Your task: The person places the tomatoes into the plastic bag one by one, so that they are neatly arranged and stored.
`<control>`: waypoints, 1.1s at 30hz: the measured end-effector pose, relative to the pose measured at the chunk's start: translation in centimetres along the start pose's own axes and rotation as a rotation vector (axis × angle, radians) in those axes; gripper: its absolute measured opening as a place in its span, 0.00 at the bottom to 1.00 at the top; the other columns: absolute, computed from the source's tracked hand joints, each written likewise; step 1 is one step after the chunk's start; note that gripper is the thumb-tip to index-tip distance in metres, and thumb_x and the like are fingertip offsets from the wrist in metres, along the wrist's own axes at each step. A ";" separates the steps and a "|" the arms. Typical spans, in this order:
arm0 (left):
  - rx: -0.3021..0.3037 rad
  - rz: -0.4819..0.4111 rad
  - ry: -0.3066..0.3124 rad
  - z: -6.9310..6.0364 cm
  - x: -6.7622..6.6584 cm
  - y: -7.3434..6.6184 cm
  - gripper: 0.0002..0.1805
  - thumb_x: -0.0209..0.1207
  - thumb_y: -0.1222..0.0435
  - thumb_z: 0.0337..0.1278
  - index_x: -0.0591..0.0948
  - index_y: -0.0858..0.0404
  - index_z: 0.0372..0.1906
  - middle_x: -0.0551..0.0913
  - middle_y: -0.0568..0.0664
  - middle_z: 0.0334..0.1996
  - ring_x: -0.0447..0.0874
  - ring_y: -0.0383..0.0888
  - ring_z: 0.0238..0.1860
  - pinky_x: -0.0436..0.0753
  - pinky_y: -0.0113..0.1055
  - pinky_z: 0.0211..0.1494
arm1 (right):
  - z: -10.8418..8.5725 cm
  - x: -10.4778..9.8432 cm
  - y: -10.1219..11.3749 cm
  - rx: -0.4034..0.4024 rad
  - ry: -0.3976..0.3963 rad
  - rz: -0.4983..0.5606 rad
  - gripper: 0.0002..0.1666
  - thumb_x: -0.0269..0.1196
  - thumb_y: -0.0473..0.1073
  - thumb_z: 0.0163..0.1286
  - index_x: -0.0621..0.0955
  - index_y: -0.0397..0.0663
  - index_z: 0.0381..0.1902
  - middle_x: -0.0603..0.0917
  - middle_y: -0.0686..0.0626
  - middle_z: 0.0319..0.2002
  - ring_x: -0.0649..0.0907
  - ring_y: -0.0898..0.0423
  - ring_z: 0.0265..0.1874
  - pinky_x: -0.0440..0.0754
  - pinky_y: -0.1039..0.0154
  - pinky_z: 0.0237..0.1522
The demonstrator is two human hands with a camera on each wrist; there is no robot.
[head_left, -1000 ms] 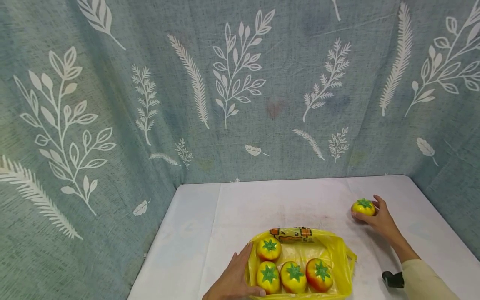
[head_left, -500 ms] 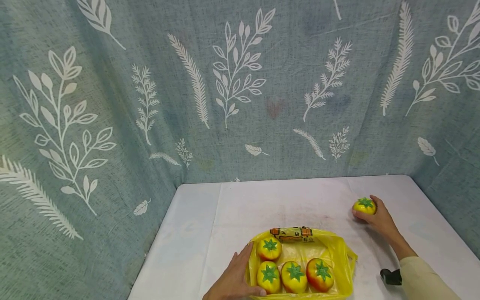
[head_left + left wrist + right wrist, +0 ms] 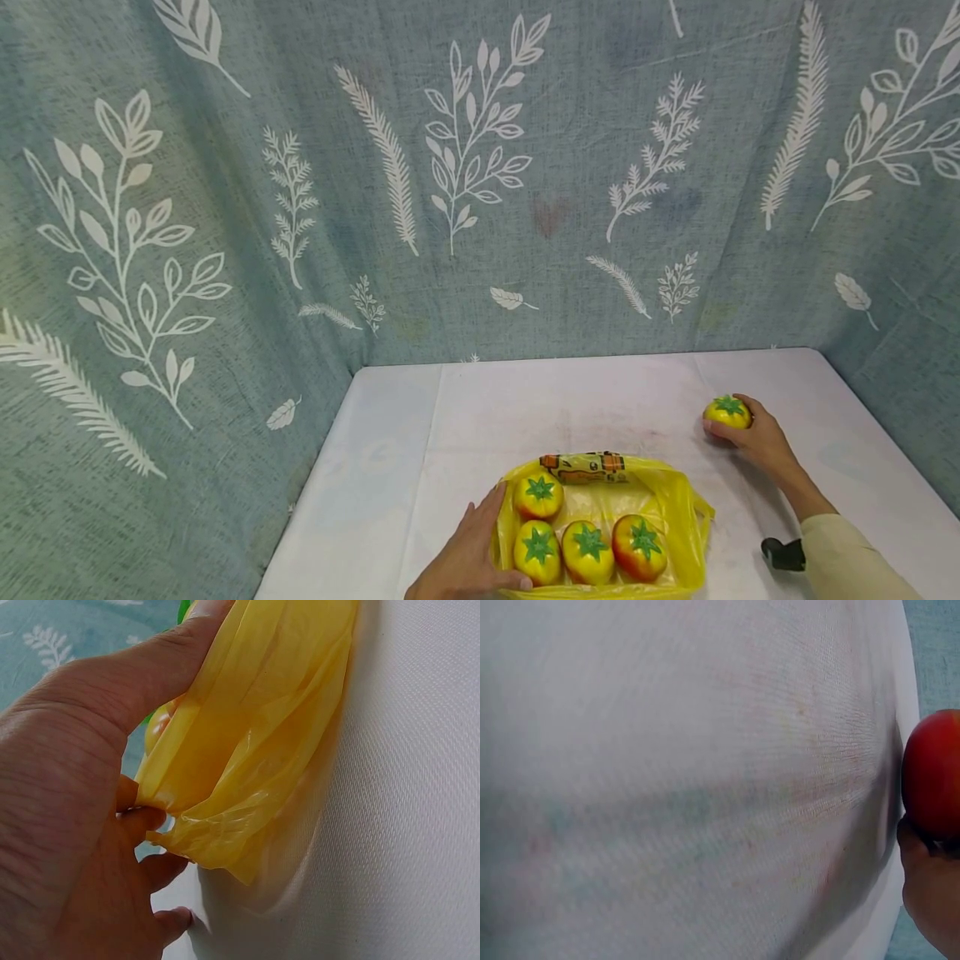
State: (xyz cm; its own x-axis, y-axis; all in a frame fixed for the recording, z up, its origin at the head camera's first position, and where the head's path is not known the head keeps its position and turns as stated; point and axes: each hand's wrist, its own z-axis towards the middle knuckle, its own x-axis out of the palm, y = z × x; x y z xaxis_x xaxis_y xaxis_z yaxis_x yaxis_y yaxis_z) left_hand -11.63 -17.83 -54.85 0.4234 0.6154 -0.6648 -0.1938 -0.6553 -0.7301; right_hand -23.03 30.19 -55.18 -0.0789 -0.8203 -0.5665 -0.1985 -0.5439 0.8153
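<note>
At the table's far right, my right hand (image 3: 763, 442) holds a yellow tomato (image 3: 726, 410) with a green star-shaped top, thumb and fingers round its sides. Its red underside shows in the right wrist view, where the tomato (image 3: 934, 776) is at the right edge by my thumb. My left hand (image 3: 468, 550) grips the left side of an opened yellow plastic bag (image 3: 686, 521). The left wrist view shows the bag's thin wall (image 3: 240, 735) between thumb and fingers. Inside sit several similar tomatoes: one back left (image 3: 538, 497), the others in a front row, the redder one (image 3: 639, 548) rightmost.
A white-covered table (image 3: 465, 417) carries everything. Behind it and at both sides hangs a blue-green curtain (image 3: 480, 292) with white leaf prints. A small black object (image 3: 782, 553) shows beside my right sleeve (image 3: 847, 558).
My right hand and the tomato shift only slightly, with the fingers lying a little closer round it. The left hand, the bag and the tomatoes inside stay put.
</note>
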 end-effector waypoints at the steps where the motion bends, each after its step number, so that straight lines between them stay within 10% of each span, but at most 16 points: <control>1: 0.001 0.002 0.000 0.0 0.0 0.0 0.68 0.71 0.32 0.40 0.43 0.43 0.83 0.51 0.41 0.81 0.51 0.51 0.79 0.44 0.70 0.74 | 0.0 0.0 0.1 -0.005 0.001 0.000 0.59 0.66 0.56 0.70 0.48 0.23 0.75 0.60 0.21 0.67 0.67 0.29 0.59 0.65 0.32 0.66; 33: -0.045 0.004 0.000 0.1 0.0 -0.2 0.68 0.70 0.30 0.38 0.45 0.42 0.82 0.53 0.40 0.80 0.53 0.51 0.78 0.43 0.69 0.75 | -2.8 -0.3 5.4 -0.248 0.159 -0.056 0.53 0.69 0.57 0.67 0.59 0.29 0.73 0.70 0.27 0.61 0.76 0.36 0.53 0.78 0.37 0.58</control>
State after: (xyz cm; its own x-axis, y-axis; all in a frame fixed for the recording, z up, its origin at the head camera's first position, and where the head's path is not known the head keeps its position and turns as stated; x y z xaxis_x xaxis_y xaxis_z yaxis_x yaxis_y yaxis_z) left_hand -11.71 -17.65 -54.77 0.4227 0.6127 -0.6678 -0.1553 -0.6770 -0.7194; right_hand -21.35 27.06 -50.28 0.0829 -0.7948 -0.6011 0.0483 -0.5993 0.7991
